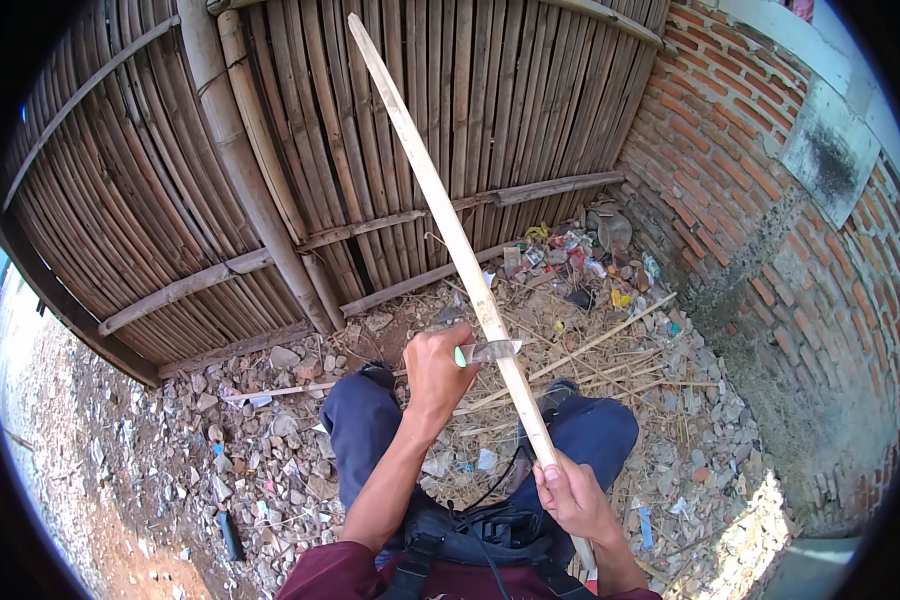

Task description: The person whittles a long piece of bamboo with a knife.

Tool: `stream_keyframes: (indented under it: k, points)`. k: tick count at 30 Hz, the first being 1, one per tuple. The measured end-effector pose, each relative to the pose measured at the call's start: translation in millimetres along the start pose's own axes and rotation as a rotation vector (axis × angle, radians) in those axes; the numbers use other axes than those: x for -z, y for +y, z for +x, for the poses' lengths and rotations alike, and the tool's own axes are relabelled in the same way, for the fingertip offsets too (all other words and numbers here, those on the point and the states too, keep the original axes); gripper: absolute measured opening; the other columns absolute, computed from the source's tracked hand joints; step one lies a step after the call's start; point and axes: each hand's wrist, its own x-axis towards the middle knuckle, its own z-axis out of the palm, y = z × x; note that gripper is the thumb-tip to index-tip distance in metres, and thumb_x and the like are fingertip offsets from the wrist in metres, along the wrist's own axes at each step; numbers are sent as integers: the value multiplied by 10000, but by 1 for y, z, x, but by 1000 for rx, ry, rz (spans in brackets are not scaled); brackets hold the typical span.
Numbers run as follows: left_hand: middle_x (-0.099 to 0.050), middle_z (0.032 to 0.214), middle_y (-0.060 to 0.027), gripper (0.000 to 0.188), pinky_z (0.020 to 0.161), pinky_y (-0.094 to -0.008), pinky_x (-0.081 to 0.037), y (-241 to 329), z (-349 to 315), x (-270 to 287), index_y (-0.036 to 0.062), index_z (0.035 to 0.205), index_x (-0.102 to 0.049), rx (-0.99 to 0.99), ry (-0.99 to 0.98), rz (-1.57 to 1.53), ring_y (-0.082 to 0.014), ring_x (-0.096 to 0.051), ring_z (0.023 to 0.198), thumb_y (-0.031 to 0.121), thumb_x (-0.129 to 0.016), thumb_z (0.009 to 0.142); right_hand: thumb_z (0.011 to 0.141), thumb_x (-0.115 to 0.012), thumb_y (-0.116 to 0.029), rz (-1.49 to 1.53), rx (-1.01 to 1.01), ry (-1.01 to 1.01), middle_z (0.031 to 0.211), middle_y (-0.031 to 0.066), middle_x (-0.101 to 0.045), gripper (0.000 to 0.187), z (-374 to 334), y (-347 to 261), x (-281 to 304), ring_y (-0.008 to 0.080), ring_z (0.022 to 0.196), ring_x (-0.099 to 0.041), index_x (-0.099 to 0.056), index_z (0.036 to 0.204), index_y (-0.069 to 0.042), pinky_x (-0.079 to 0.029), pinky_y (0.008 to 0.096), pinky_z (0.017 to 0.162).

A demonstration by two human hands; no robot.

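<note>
A long, pale bamboo strip (450, 232) slants from near my lap up and leftward past the bamboo wall. Toward its lower end my right hand (577, 495) is closed around it, thumb on top. My left hand (438, 370) grips a knife (494, 350) by its handle, of which a bright green end shows. The blade lies across the strip about midway along, touching or just over its face; which of the two I cannot tell. Below my right wrist the strip's tail end is partly hidden, with a bit of red beside it.
Ahead stands a bamboo slat wall (370, 130); a brick wall (710, 150) rises to the right. Stones and rubble (280, 440) cover the ground. Litter (580, 255) is heaped in the corner. Thin sticks (610, 335) lie past my knees, and a dark object (230, 535) lies left.
</note>
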Motion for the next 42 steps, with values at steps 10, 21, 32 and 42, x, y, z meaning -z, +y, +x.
stream_keyframes:
  k: [10,21,32,42]
  points:
    - [-683,713,-191,108,607,-522,-496,-1,32,-6,63,743,-658,22,131,121,-448,-674,695,59,-765,751,1186,-408,-293,72,-53,16,625,42,-537,335,-1,0,1,155,537,-553,-569,1052,-31,-453,334,561]
    - [-665,720,-272,153,669,-523,-509,-141,79,37,-61,730,-606,321,347,281,-493,-621,706,40,-682,816,1195,-418,-281,86,-144,-81,677,30,-553,323,-36,13,9,139,571,-566,-580,1071,-31,-478,320,582]
    - [-337,659,105,486,514,-266,-212,-73,34,2,171,752,-410,657,-225,-1028,-34,-278,550,343,-739,1065,1199,-365,-475,919,-177,-253,604,-51,-343,432,19,47,44,43,377,-304,-448,1000,-101,-309,233,327]
    - [-421,747,90,484,680,-258,-351,16,35,-48,42,1292,-692,476,-670,-1247,-75,-406,701,460,-734,1052,1185,-348,-553,899,-132,-317,590,-67,-347,467,82,59,53,27,373,-327,-454,1019,-130,-335,206,338]
